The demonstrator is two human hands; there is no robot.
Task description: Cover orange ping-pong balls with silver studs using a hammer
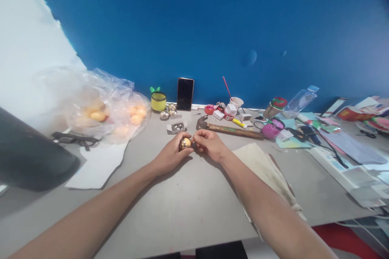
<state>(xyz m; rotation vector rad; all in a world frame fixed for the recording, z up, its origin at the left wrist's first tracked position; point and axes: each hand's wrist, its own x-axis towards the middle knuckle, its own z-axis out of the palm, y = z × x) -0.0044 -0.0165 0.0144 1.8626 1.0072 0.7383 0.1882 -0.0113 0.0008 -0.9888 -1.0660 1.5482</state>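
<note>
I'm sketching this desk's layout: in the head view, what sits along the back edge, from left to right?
Plastic bag of orange balls → yellow cup → black phone leaning upright → white cup with red straw → clear plastic bottle lying tilted → papers and boxes.

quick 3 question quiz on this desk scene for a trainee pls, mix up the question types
1. True or false: the hammer lies on the desk beyond the hands.
2. Multiple choice: what does the left hand hold? A) a phone B) a small round ball studded with shiny bits C) a cup
3. Short answer: what leans upright against the blue wall behind the small box of pins?

Key
1. True.
2. B; the ball sits in the left fingers, and the right hand meets it with its fingertips.
3. A dark phone, beside a yellow cup.
</note>
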